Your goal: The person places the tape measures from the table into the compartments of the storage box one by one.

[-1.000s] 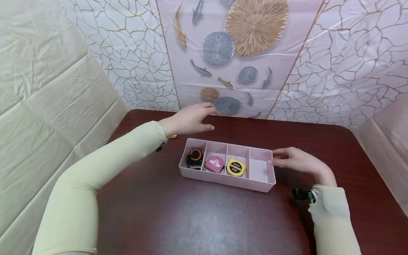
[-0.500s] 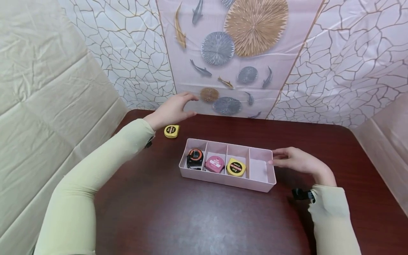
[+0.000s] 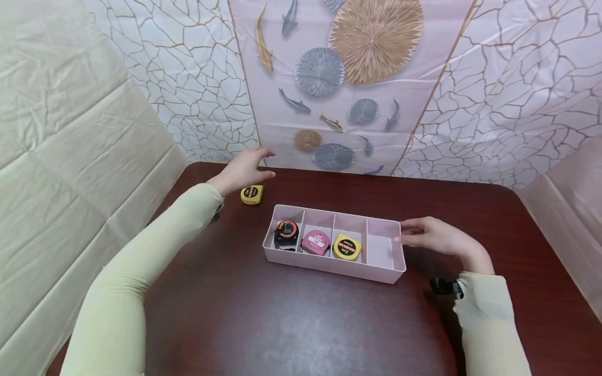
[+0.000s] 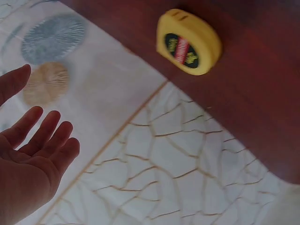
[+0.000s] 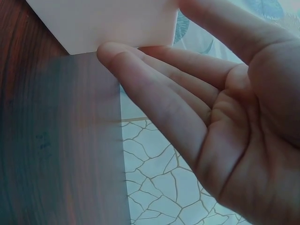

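A pink tray [image 3: 334,269] with several compartments stands on the table. In it lie a black and orange tape measure [image 3: 286,235], a pink tape measure [image 3: 315,242] and a yellow tape measure [image 3: 347,247]. The rightmost compartment holds nothing. My right hand [image 3: 435,236] holds the tray's right end, thumb over the rim and fingers at the back corner of the end wall [image 5: 117,23]. My left hand [image 3: 242,168], fingers spread and holding nothing, hovers beyond a second yellow tape measure [image 3: 252,195] on the table; the left wrist view shows the palm [image 4: 28,173] apart from it.
The dark red-brown table [image 3: 301,324] ends at a patterned cloth backdrop [image 3: 282,125] behind the tray. Plain cloth [image 3: 70,172] hangs along the left side, and more cloth [image 3: 569,193] borders the right.
My left hand has moved left, away from above the tray, uncovering the loose yellow tape measure. The right hand and the tray stay in place.
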The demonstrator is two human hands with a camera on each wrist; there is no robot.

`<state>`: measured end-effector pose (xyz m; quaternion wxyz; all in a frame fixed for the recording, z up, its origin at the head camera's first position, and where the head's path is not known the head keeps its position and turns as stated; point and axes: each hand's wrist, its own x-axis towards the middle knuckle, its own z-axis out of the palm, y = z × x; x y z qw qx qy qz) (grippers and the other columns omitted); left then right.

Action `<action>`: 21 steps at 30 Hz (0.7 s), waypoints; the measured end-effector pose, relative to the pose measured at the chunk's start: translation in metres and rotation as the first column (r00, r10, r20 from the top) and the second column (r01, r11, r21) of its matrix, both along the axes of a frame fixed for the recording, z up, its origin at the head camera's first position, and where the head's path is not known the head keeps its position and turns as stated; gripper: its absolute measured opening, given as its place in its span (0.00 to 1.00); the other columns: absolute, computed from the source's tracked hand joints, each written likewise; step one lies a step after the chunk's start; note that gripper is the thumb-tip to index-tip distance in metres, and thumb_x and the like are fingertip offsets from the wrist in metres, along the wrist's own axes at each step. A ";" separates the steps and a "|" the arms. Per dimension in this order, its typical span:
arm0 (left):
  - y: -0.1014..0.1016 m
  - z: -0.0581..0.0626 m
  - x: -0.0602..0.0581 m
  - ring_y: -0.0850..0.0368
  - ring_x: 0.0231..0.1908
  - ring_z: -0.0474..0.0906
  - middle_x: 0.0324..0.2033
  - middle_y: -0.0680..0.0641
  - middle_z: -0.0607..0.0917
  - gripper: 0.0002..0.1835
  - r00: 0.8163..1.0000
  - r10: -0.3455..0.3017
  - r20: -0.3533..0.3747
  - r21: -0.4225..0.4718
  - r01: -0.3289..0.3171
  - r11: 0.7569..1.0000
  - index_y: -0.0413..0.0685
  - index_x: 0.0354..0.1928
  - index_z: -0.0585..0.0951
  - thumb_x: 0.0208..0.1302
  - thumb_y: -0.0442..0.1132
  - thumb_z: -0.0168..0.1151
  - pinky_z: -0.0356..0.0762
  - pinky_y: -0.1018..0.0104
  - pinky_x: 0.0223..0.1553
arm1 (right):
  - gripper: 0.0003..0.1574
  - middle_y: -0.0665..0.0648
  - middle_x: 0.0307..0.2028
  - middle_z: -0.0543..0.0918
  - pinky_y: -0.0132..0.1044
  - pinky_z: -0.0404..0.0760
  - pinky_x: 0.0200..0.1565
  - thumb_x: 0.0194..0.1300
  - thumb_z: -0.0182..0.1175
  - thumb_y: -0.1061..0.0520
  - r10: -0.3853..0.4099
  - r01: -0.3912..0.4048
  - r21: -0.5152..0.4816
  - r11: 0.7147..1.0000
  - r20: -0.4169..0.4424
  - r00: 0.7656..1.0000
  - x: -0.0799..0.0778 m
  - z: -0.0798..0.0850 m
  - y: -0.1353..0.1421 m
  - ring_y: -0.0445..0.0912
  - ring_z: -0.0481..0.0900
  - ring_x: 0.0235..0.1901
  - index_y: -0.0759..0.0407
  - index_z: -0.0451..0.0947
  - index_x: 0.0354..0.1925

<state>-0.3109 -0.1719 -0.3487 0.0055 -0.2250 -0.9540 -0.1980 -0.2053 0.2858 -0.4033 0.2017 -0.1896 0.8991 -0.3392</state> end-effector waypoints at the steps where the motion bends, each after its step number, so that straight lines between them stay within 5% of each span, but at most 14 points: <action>1: -0.002 -0.004 -0.002 0.42 0.63 0.71 0.63 0.39 0.76 0.31 1.000 0.012 0.008 0.002 -0.012 1.000 0.40 0.67 0.72 0.67 0.44 0.67 0.69 0.48 0.64 | 0.35 0.65 0.51 0.85 0.36 0.82 0.49 0.70 0.64 0.50 -0.003 0.003 -0.006 1.000 0.008 1.000 0.000 0.000 0.000 0.48 0.84 0.49 0.74 0.72 0.64; 10: -0.011 -0.035 -0.012 0.40 0.68 0.64 0.67 0.36 0.71 0.40 0.994 0.063 0.086 0.023 -0.066 0.998 0.39 0.73 0.65 0.65 0.46 0.70 0.64 0.46 0.68 | 0.36 0.71 0.53 0.82 0.46 0.84 0.51 0.71 0.63 0.55 -0.007 0.012 -0.069 0.998 0.073 0.997 -0.002 -0.003 0.001 0.54 0.84 0.50 0.80 0.67 0.64; 21: -0.022 -0.067 -0.012 0.38 0.70 0.62 0.70 0.33 0.65 0.41 0.976 0.070 0.208 -0.021 -0.067 0.998 0.35 0.73 0.64 0.62 0.40 0.72 0.60 0.45 0.70 | 0.36 0.71 0.53 0.82 0.45 0.84 0.50 0.71 0.63 0.56 -0.016 0.026 -0.097 0.995 0.103 0.994 -0.002 -0.003 0.001 0.56 0.84 0.50 0.81 0.66 0.64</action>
